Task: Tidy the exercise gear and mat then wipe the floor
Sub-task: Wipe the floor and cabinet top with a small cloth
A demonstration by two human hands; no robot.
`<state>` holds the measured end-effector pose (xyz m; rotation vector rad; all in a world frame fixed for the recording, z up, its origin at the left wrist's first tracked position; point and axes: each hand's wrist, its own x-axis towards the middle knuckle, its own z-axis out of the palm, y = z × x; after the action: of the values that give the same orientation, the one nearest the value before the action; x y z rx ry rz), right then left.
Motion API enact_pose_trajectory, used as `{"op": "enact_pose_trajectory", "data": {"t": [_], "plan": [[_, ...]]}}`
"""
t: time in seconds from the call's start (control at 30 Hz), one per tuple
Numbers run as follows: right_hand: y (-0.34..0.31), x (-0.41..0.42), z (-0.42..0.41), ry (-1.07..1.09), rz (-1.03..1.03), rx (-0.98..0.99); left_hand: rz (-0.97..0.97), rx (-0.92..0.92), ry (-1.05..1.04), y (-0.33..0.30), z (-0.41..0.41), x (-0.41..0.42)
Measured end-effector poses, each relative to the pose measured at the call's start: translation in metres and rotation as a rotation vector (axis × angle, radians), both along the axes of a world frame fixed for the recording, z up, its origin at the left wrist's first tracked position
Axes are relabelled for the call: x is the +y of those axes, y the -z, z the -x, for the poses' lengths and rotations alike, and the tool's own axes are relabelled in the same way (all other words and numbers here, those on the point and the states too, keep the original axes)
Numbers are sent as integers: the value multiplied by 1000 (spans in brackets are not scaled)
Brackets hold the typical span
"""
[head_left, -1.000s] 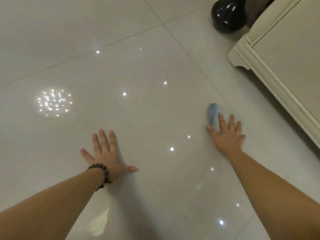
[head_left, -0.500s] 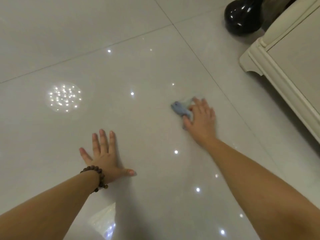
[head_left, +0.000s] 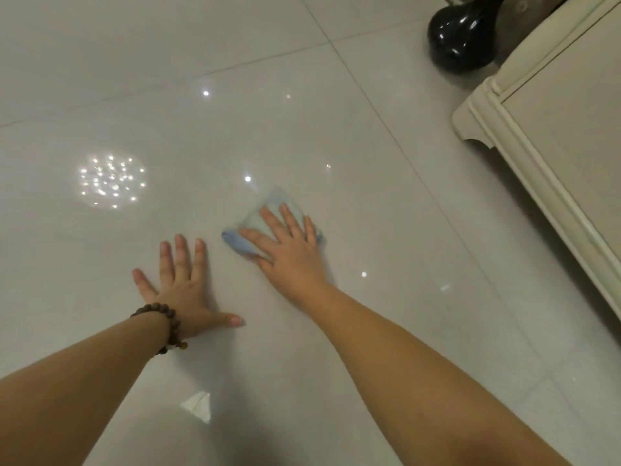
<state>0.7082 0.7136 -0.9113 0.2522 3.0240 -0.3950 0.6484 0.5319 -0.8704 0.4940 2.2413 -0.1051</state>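
the right hand lay flat on a pale blue cloth, fingers straight and slightly spread, pressing it against the glossy tiled floor. the cloth showed beyond the fingertips and bunched in a fold beside the thumb; the rest was hidden under the palm. the left hand rested palm down on the bare floor just beside the cloth's folded edge, not touching it, its fingers straight and spread wide, thumb stretched out toward the right forearm. a dark beaded bracelet circled the left wrist. well beyond the right hand's fingertips stood a shiny black vase, and a cream cabinet ran along past the little-finger side of that hand.
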Motion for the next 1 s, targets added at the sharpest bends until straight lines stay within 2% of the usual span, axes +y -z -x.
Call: {"op": "enact_pose_trajectory", "data": {"t": [0.1, 0.23, 0.3, 0.37, 0.43, 0.5, 0.57, 0.63, 0.67, 0.7, 0.77, 0.83, 0.87, 0.9, 0.93, 1.0], "plan": [[5, 81, -77, 256, -76, -25, -7, -2, 14, -4, 0, 0], [-14, 183, -182, 809, -71, -163, -1, 24, 23, -3, -3, 0], [-26, 199, -193, 1086, 35, -241, -7, 38, 29, -4, -6, 0], [-27, 179, -170, 1191, 43, -258, -17, 68, 33, -4, -10, -2], [-21, 130, -138, 1019, 26, -233, -29, 100, 49, -6, -15, -1], [-8, 52, -122, 561, -27, -123, -45, 173, 68, -6, -26, -3], [-5, -3, -139, 78, -47, -68, -101, 254, 68, -1, -47, -7], [-6, 23, -171, -174, -75, -20, -157, 271, 65, 1, -73, -12], [-6, 55, -191, -170, -132, -36, -166, 260, 73, 3, -87, -13], [-7, 90, -215, -59, -186, -56, -173, 248, 79, 4, -101, -15], [-15, 162, -268, 487, -192, -70, -180, 221, 79, 6, -122, -16], [-37, 196, -301, 1108, -10, -176, -159, 169, 87, 9, -138, -17], [-43, 195, -299, 1294, 83, -199, -139, 144, 97, 11, -142, -17], [-43, 183, -284, 1357, 110, -225, -116, 127, 109, 12, -146, -17], [-37, 165, -262, 1325, 87, -229, -96, 117, 119, 12, -147, -16], [-20, 104, -210, 1017, 30, -104, -76, 84, 129, 10, -148, -15]]}}
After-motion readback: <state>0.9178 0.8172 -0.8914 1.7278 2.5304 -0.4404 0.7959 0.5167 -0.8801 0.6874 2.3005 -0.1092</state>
